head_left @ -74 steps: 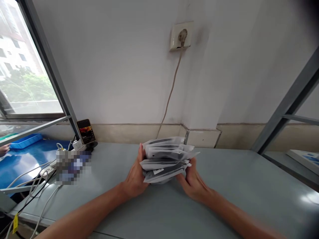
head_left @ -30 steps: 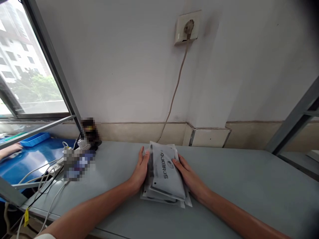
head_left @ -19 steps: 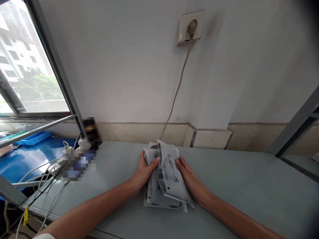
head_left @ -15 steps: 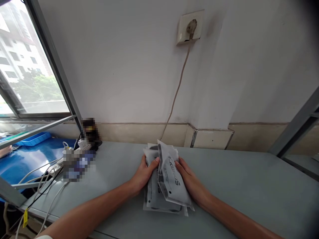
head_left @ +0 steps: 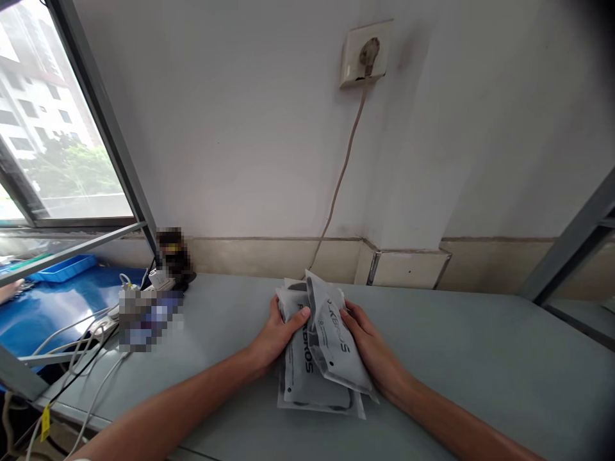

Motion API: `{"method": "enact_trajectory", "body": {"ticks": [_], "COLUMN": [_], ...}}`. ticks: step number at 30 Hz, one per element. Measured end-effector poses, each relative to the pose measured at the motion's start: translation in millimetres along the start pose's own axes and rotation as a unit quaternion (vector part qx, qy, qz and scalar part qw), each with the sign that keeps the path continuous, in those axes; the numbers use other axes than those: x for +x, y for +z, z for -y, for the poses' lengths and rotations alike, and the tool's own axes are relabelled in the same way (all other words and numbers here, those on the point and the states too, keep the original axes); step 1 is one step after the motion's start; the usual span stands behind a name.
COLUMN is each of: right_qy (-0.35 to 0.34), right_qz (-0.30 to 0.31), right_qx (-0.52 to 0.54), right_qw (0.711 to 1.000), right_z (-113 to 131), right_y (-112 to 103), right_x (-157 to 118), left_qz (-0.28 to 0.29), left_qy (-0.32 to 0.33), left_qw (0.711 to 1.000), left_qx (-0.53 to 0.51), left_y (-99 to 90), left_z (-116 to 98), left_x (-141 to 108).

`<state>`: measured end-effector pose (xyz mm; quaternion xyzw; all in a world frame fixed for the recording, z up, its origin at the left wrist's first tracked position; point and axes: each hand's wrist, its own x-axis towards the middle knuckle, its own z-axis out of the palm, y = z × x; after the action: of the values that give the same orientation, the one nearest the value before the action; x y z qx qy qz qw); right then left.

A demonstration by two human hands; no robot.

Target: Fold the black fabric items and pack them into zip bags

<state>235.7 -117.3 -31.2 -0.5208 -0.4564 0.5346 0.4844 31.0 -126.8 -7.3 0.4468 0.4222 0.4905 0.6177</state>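
Observation:
Several frosted plastic bags [head_left: 319,384] with dark lettering lie in a loose stack on the grey table [head_left: 230,314]. My left hand [head_left: 278,330] grips the stack's left side, its thumb over the lower bags. On the right, my right hand [head_left: 368,336] is closed round the edge of the top bag [head_left: 339,346], which sits tilted across the others. Something dark shows through the translucent plastic, but I cannot make out what. The fingertips under the bags are hidden.
A white power strip [head_left: 108,320] with tangled cables lies at the table's left end, beside blurred-out items [head_left: 154,317]. Beyond the metal frame are a blue tray [head_left: 65,267] and part of another person's hand [head_left: 9,290]. A cord [head_left: 343,166] hangs from the wall socket [head_left: 368,54].
The top bag has shifted slightly right with my right hand, uncovering more of the lettering on the bag below. My left hand keeps its hold.

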Motion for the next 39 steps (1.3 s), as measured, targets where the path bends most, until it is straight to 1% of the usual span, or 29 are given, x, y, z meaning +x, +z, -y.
{"method": "enact_trajectory", "body": {"ticks": [2, 5, 7, 9, 10, 12, 13, 14, 16, 18, 20, 21, 23, 25, 26, 27, 28, 29, 30, 31, 33, 35, 36, 37, 39], "right_qy": [0.016, 0.031, 0.025, 0.027, 0.031, 0.037, 0.035, 0.03, 0.016, 0.001, -0.011, -0.015, -0.016, -0.015, -0.016, -0.019, -0.022, -0.023, -0.025, -0.027, -0.036, -0.062, -0.081, -0.098, -0.118], "right_qz": [-0.021, -0.05, -0.064, -0.074, -0.074, -0.067, -0.062, -0.058, -0.048, -0.034, -0.027, -0.026, -0.03, -0.037, -0.039, -0.041, -0.041, -0.04, -0.036, -0.03, -0.011, 0.021, 0.04, 0.058, 0.097], "right_qx": [-0.008, 0.0, 0.012, 0.013, 0.009, 0.004, 0.005, 0.004, -0.002, -0.016, -0.028, -0.032, -0.033, -0.028, -0.027, -0.03, -0.035, -0.042, -0.048, -0.052, -0.056, -0.053, -0.051, -0.052, -0.06], "right_qw": [1.0, 0.998, 0.998, 0.997, 0.997, 0.997, 0.997, 0.998, 0.999, 0.999, 0.999, 0.999, 0.999, 0.999, 0.999, 0.999, 0.998, 0.998, 0.998, 0.998, 0.998, 0.996, 0.995, 0.992, 0.987], "right_z": [-1.1, -2.8, -3.1, -2.1, -1.3, 0.3, 0.7, 0.7, -0.7, -3.0, -5.0, -5.5, -5.3, -3.7, -2.6, -1.5, -0.4, 0.7, 1.7, 2.5, 4.3, 6.7, 8.2, 10.2, 14.7], "right_y": [-2.4, -7.8, -12.1, -16.2, -18.0, -20.6, -21.4, -21.7, -21.5, -20.6, -19.8, -19.5, -19.1, -18.7, -18.5, -18.2, -17.8, -17.4, -16.9, -16.4, -15.5, -14.7, -14.5, -14.3, -14.3], "right_x": [3.1, 8.0, 10.2, 11.3, 11.5, 11.6, 11.7, 12.0, 12.8, 13.8, 14.3, 14.3, 13.8, 13.1, 12.6, 12.2, 11.8, 11.3, 10.8, 10.3, 8.7, 6.3, 4.6, 2.5, -2.5], "left_qz": [-0.005, -0.012, -0.005, 0.01, 0.005, -0.026, -0.052, -0.072, -0.093, -0.111, -0.131, -0.141, -0.166, -0.186, -0.188, -0.158, -0.106, -0.041, 0.008, 0.037, 0.065, 0.11, 0.124, 0.12, 0.088], "left_qy": [0.001, -0.021, -0.029, -0.035, -0.031, 0.008, 0.021, 0.019, 0.004, -0.009, -0.016, -0.016, -0.002, 0.053, 0.125, 0.197, 0.254, 0.285, 0.297, 0.312, 0.341, 0.337, 0.331, 0.326, 0.295], "left_qw": [1.0, 0.998, 0.994, 0.985, 0.979, 0.957, 0.934, 0.904, 0.881, 0.86, 0.837, 0.825, 0.802, 0.774, 0.745, 0.729, 0.727, 0.732, 0.741, 0.747, 0.764, 0.795, 0.81, 0.824, 0.853], "left_qx": [0.023, 0.062, 0.105, 0.168, 0.202, 0.289, 0.352, 0.421, 0.464, 0.498, 0.531, 0.546, 0.574, 0.603, 0.627, 0.637, 0.63, 0.617, 0.603, 0.585, 0.544, 0.493, 0.468, 0.448, 0.42], "left_y": [-2.6, -13.0, -25.5, -42.5, -52.4, -73.6, -84.7, -95.7, -116.5, -133.3, -142.5, -143.4, -136.6, -119.9, -109.1, -97.5, -85.6, -73.8, -62.5, -51.6, -31.6, -14.3, -7.1, -1.4, 5.3], "left_z": [-0.6, -7.0, -17.4, -33.3, -42.7, -62.7, -72.2, -81.0, -94.6, -102.2, -104.8, -105.0, -104.7, -104.2, -103.5, -101.9, -99.2, -94.9, -88.9, -81.2, -61.9, -41.1, -31.6, -23.3, -11.3], "left_x": [2.8, 10.0, 15.8, 21.2, 23.5, 27.0, 28.2, 29.2, 30.4, 30.5, 29.4, 28.2, 24.5, 19.1, 16.1, 13.0, 9.8, 6.6, 3.4, -0.1, -8.1, -17.3, -21.6, -25.2, -28.6]}}
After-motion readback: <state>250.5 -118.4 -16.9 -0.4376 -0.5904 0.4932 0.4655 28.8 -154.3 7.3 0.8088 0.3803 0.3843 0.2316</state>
